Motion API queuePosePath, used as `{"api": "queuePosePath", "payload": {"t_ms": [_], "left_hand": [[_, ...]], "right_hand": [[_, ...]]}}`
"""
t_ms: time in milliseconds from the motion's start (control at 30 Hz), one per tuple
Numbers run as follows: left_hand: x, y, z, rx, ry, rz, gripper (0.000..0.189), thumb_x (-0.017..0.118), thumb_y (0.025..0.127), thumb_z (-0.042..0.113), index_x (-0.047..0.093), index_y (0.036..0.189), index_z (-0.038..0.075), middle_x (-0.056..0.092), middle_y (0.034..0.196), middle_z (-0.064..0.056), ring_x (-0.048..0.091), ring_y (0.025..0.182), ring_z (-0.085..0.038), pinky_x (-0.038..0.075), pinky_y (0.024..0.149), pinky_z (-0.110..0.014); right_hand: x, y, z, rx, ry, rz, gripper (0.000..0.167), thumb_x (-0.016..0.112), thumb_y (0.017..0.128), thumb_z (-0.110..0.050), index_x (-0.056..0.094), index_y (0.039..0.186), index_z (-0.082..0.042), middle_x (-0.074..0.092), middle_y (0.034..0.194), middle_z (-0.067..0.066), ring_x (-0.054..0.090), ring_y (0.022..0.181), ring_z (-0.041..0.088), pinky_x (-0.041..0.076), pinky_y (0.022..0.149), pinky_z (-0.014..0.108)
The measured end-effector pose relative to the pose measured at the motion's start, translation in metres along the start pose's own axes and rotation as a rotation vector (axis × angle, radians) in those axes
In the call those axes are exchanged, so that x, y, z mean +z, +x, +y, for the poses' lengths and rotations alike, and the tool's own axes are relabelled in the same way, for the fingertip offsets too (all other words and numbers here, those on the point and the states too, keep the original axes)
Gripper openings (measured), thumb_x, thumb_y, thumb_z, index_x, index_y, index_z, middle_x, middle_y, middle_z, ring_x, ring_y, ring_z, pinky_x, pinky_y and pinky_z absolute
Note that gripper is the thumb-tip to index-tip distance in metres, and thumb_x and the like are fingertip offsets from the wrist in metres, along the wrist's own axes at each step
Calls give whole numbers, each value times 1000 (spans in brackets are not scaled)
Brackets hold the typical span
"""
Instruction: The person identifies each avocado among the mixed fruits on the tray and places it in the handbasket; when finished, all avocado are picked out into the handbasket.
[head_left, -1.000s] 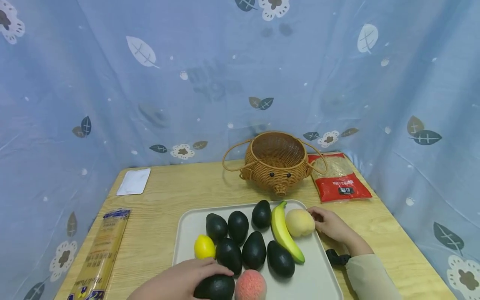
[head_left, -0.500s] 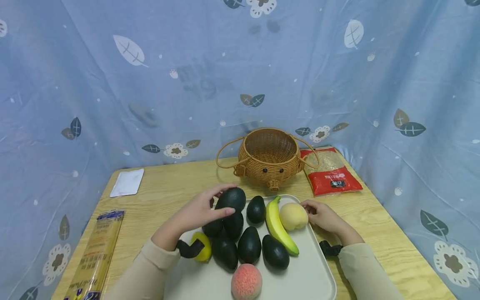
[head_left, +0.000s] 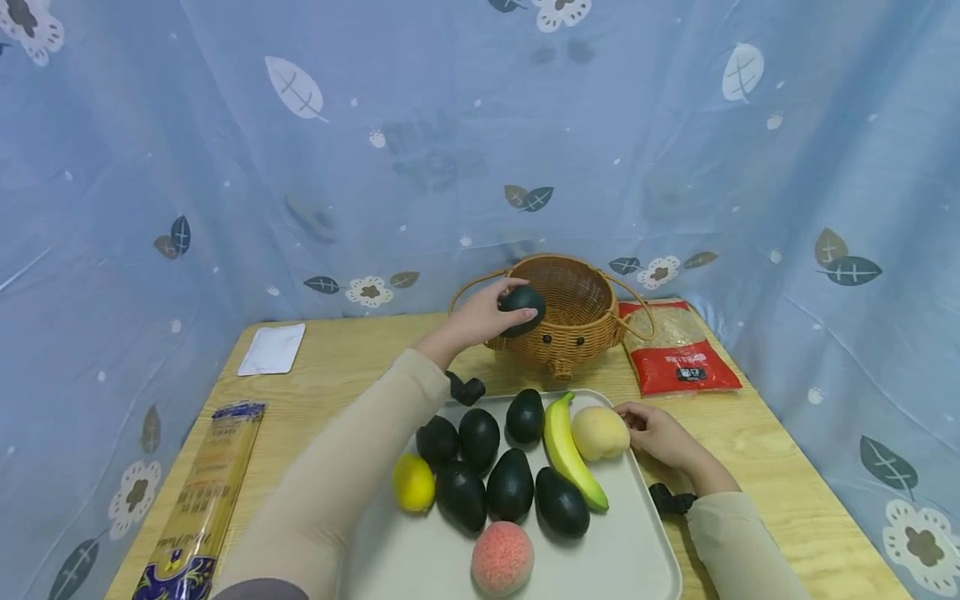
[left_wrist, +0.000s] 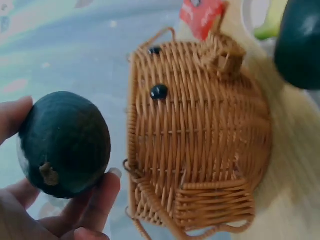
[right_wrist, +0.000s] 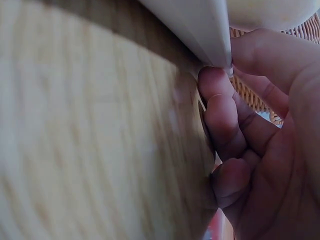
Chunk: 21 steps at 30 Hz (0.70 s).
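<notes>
My left hand (head_left: 483, 317) grips a dark green avocado (head_left: 523, 310) at the left side of the wicker basket's (head_left: 525, 346) opening. In the left wrist view the avocado (left_wrist: 65, 145) sits between thumb and fingers, apart from the basket wall (left_wrist: 200, 120). My right hand (head_left: 663, 437) is at the right edge of the pale tray (head_left: 622, 550). The right wrist view has its thumb and curled fingers (right_wrist: 222, 115) pinching the tray rim (right_wrist: 205, 30). On the tray lie several avocados (head_left: 510, 485), a banana (head_left: 567, 450), a yellow peach (head_left: 601, 433), a lemon (head_left: 413, 482) and a pink peach (head_left: 502, 558).
A red bag of grain (head_left: 678, 354) lies right of the basket. Along the left of the wooden table are a pasta packet (head_left: 206, 500) and a white packet (head_left: 272, 349). The basket's handle loops (head_left: 641, 321) stick out sideways. A blue curtain (head_left: 420, 167) hangs behind.
My left hand has taken the avocado from the tray's near side and carried it up and away to the basket's rim. My right hand has stayed at the tray edge.
</notes>
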<state>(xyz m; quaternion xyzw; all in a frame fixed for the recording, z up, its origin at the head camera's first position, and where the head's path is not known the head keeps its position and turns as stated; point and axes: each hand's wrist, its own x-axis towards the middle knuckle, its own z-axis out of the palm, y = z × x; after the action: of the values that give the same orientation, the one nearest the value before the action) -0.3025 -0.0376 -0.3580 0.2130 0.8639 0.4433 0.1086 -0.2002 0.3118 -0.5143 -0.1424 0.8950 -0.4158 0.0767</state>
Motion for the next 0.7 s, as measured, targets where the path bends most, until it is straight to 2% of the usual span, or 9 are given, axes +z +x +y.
{"api": "queuePosePath", "payload": {"t_ms": [100, 267, 367, 433, 467, 533, 600, 700], "left_hand": [[9, 20, 9, -10, 63, 22, 66, 64, 104, 47, 41, 161, 25, 47, 156, -13, 55, 134, -31, 50, 102, -49], [23, 37, 21, -61, 234, 81, 66, 60, 105, 51, 40, 162, 25, 43, 162, -9, 48, 142, -32, 45, 108, -53], [30, 42, 27, -80, 350, 109, 67, 58, 105, 55, 40, 163, 26, 42, 162, -12, 53, 137, -33, 50, 100, -52], [33, 42, 29, -85, 416, 126, 67, 57, 105, 56, 40, 163, 27, 42, 161, -15, 62, 124, -32, 55, 89, -48], [35, 41, 30, -88, 438, 135, 68, 57, 105, 57, 40, 162, 26, 42, 160, -17, 66, 112, -30, 56, 81, -46], [36, 39, 30, -91, 460, 153, 67, 57, 104, 58, 42, 161, 25, 42, 158, -18, 68, 94, -27, 54, 71, -43], [37, 34, 28, -82, 459, 166, 66, 57, 104, 58, 43, 160, 24, 41, 158, -18, 66, 86, -25, 53, 70, -42], [36, 24, 23, -50, 420, 170, 63, 59, 105, 53, 46, 158, 22, 47, 150, -16, 64, 88, -23, 52, 74, -41]], "right_hand": [[-1, -2, 1, -18, 8, -1, 24, 67, 98, -1, 69, 122, 3, 62, 90, 1, 54, 82, 14, 47, 70, 27], [-1, -2, 3, -17, 6, 4, 25, 67, 97, 0, 69, 122, 2, 61, 89, 2, 54, 81, 14, 47, 69, 27], [1, -3, 3, 2, 10, 8, 25, 67, 97, 1, 69, 123, 1, 61, 89, 3, 54, 80, 15, 46, 69, 27], [2, -2, 2, -2, 19, 0, 26, 66, 98, 0, 69, 124, 2, 61, 89, 3, 54, 81, 16, 46, 69, 27], [3, -2, 2, -1, 25, -3, 25, 67, 99, -1, 69, 124, 2, 61, 90, 4, 54, 81, 16, 47, 69, 28], [3, -2, 1, 1, 27, -5, 25, 67, 100, -2, 69, 124, 1, 62, 91, 4, 55, 82, 17, 47, 70, 28], [2, -2, 1, 3, 23, -6, 24, 66, 100, -3, 69, 124, 1, 62, 91, 4, 54, 82, 17, 47, 70, 28], [-1, -3, 1, 16, 14, -2, 24, 66, 101, -4, 69, 125, 0, 62, 90, 3, 54, 82, 18, 46, 70, 27]]}}
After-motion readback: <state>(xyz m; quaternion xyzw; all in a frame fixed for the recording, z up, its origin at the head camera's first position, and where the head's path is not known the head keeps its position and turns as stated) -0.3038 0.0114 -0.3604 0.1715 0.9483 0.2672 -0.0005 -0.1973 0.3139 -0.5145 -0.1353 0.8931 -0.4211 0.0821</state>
